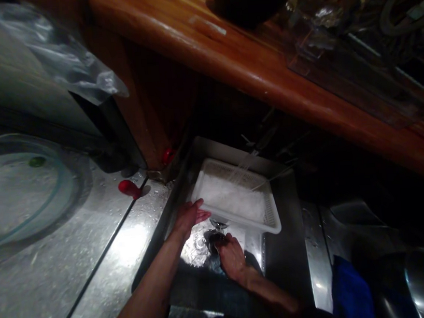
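A white plastic basket (272,208) with slotted walls sits in the steel sink (293,250), with a layer of white material, possibly ice or grains, inside. At its near left corner, my left hand (189,219) has its thumb and fingers apart, close to the rim and seemingly touching it. Lower down in the sink, the fingers of my right hand (232,257) are curled beside a dark round drain opening (213,239). Whatever they hold, if anything, is hidden. A small shiny metal piece (218,223) lies between the drain and the basket.
Overhead, a thick wooden counter (204,48) crosses the view. On the left steel worktop stand a large clear bowl (21,191) with something green inside and a red object (129,188). A plastic bag (67,57) hangs above. Blue cloth (350,290) lies at lower right.
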A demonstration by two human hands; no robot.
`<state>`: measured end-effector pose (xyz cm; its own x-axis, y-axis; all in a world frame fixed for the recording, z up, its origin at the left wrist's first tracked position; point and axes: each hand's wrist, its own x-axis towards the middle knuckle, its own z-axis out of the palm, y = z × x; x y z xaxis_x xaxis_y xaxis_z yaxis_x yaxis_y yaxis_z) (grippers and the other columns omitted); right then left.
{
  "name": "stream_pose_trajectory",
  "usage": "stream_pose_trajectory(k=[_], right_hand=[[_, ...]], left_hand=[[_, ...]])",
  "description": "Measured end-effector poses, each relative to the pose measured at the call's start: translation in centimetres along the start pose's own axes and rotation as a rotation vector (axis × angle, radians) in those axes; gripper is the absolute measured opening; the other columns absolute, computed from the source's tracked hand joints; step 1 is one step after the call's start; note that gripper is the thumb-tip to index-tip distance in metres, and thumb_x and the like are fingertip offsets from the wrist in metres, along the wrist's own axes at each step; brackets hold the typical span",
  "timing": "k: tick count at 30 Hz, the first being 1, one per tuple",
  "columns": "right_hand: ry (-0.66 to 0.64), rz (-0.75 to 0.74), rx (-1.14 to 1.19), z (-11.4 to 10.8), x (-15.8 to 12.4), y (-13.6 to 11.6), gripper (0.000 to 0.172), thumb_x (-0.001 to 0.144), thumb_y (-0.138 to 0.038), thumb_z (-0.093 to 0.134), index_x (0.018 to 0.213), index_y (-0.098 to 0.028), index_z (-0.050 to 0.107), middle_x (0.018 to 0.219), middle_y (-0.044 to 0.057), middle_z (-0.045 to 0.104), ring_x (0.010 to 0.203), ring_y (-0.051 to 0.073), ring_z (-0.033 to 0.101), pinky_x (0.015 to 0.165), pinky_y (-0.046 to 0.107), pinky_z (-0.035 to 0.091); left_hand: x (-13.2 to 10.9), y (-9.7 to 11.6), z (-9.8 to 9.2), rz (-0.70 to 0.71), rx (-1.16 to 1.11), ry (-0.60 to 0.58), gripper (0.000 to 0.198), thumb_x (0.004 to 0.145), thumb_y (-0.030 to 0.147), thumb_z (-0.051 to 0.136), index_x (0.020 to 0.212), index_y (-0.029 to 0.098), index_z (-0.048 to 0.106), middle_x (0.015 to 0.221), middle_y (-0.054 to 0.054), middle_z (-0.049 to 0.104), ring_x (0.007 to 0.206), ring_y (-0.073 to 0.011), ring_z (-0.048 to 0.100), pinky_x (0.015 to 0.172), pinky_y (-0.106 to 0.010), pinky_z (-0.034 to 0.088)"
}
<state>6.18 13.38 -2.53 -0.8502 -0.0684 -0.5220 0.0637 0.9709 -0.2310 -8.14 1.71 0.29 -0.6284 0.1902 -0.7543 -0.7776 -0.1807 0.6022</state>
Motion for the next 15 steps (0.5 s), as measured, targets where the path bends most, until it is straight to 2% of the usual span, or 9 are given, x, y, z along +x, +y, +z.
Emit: stream_pose_trajectory(k=[6, 11, 15], right_hand=[[-0.019, 0.07, -0.054, 1.3, -0.9, 1.0, 0.033, 0.091, -0.017, 0.042, 0.103, -0.015, 0.073, 0.12, 0.016, 0.064, 0.112, 0.031, 0.056, 0.094, 0.042, 0.043], [-0.016, 0.093, -0.058, 2.3, -0.6, 1.9, 0.031, 0.095, -0.016, 0.041, 0.102, -0.015, 0.071, 0.104, 0.012, 0.071, 0.098, 0.022, 0.063, 0.083, 0.037, 0.049], [-0.002, 0.124, -0.076, 2.8, 0.3, 2.6, 0.029, 0.097, -0.017, 0.041, 0.101, -0.013, 0.069, 0.095, 0.011, 0.072, 0.086, 0.02, 0.067, 0.078, 0.036, 0.051]], left_hand=[[-0.2, 0.1, -0.1, -0.007, -0.007, 0.003, 0.027, 0.086, 0.02, 0.064, 0.104, 0.003, 0.054, 0.066, -0.013, 0.068, 0.067, -0.0251, 0.073, 0.071, -0.031, 0.062], [0.2, -0.2, -0.2, -0.002, -0.007, -0.005, 0.029, 0.086, 0.021, 0.064, 0.107, 0.003, 0.053, 0.065, -0.011, 0.067, 0.066, -0.0242, 0.072, 0.069, -0.031, 0.062], [0.3, -0.3, -0.3, -0.005, -0.004, -0.009, 0.03, 0.087, 0.022, 0.064, 0.106, 0.002, 0.053, 0.065, -0.012, 0.067, 0.066, -0.0243, 0.072, 0.068, -0.03, 0.062]])
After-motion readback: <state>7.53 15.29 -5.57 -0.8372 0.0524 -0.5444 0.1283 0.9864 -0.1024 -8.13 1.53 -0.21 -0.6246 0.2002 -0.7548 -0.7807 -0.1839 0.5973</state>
